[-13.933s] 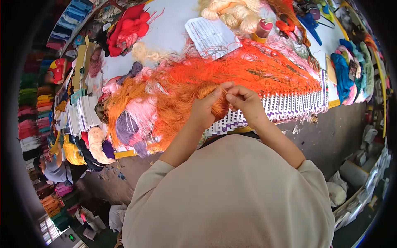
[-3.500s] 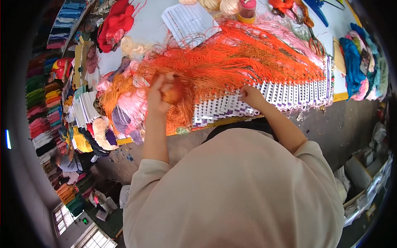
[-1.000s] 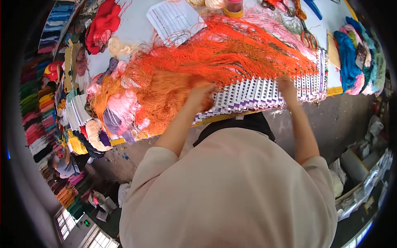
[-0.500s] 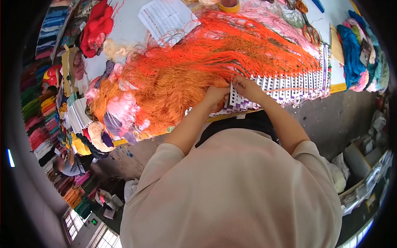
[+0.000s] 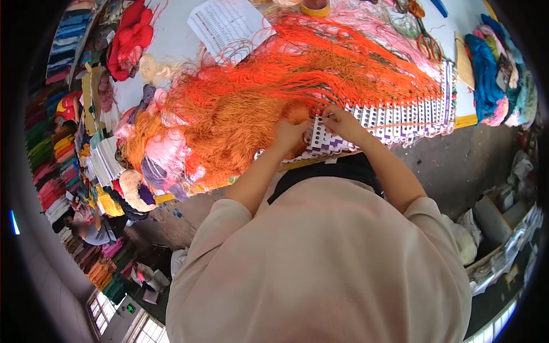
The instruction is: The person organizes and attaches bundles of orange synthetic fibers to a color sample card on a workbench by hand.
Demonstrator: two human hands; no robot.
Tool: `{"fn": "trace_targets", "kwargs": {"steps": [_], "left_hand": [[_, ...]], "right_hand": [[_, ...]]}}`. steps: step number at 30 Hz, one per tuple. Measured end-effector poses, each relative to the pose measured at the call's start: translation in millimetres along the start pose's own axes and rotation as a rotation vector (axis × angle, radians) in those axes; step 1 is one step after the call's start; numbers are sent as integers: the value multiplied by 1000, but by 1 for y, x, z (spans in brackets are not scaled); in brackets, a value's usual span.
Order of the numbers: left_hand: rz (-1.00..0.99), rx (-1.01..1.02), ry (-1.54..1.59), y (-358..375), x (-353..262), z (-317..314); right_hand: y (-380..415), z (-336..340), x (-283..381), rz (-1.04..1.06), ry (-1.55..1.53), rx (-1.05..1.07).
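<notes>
Orange thread point(image 5: 240, 123) lies in a thick heap across the table, with brighter red-orange strands point(image 5: 343, 63) fanned out behind it. My left hand point(image 5: 293, 132) is closed at the right edge of the heap, its fingers against the orange thread. Close on its right, my right hand point(image 5: 341, 123) has its fingers pinched together over the white punched cards point(image 5: 394, 121), which lie in a row along the table's front edge. Whatever sits between the right fingertips is too small to make out.
A printed sheet point(image 5: 229, 26) lies at the back, scissors point(image 5: 428, 46) at the back right. Blue and teal yarn point(image 5: 485, 74) is at the right end, red yarn point(image 5: 130, 40) at the back left. Two people point(image 5: 96, 230) are far off at the left.
My left hand has moved slightly left, away from my right hand, and the gap between them is wider. The white card that stood up between the hands is no longer raised.
</notes>
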State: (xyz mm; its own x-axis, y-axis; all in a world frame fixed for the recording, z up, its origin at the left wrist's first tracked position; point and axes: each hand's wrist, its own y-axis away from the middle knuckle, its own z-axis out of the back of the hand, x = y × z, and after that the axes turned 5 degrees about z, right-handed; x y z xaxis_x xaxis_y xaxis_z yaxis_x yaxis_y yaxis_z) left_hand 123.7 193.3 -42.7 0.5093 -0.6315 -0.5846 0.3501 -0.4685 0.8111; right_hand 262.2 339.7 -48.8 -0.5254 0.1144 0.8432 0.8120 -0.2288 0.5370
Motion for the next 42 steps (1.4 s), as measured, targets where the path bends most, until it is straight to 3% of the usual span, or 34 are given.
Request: {"fn": "trace_targets", "kwargs": {"steps": [6,9,11,12,14,17,24,27,30,32,33,35,37,38,40,42], "left_hand": [[-172,34,254,9,-5,19],[-25,100,401,9,-3,15],[145,313,596,7,-1,16],[145,313,596,7,-1,15],[239,517,764,8,-2,15],[217,602,735,9,-5,11],[249,589,512,12,-17,1],[294,485,397,10,-13,-13],[242,379,144,0,-2,-24],[177,293,-200,-6,1,-26],[175,293,-199,-16,12,-20],[-199,70,-624,-39,40,4],[-41,-3,-411,0,-12,19],[74,67,-239,1,-24,38],[35,92,93,41,-67,70],[-129,46,86,69,-93,110]], "right_hand": [[-3,-1,-9,2,-40,-29],[-6,-1,-14,-7,-21,-37],[-7,-2,-17,-1,-51,-49],[-6,-2,-17,-1,-51,-49],[-7,-3,-18,-11,-29,-76],[-7,-4,-20,-1,-58,-74],[-2,-7,-11,11,-47,-110],[-2,-5,-12,24,-168,-132],[1,-1,-9,11,-192,-79],[2,-3,-10,14,-241,-70],[1,-4,-12,15,-240,-70],[-2,-7,-21,81,72,-109],[-2,-8,-16,43,230,-90],[-2,-10,-15,46,284,-100],[-2,-14,-11,19,367,-121],[-4,-16,-12,5,377,-122]]}}
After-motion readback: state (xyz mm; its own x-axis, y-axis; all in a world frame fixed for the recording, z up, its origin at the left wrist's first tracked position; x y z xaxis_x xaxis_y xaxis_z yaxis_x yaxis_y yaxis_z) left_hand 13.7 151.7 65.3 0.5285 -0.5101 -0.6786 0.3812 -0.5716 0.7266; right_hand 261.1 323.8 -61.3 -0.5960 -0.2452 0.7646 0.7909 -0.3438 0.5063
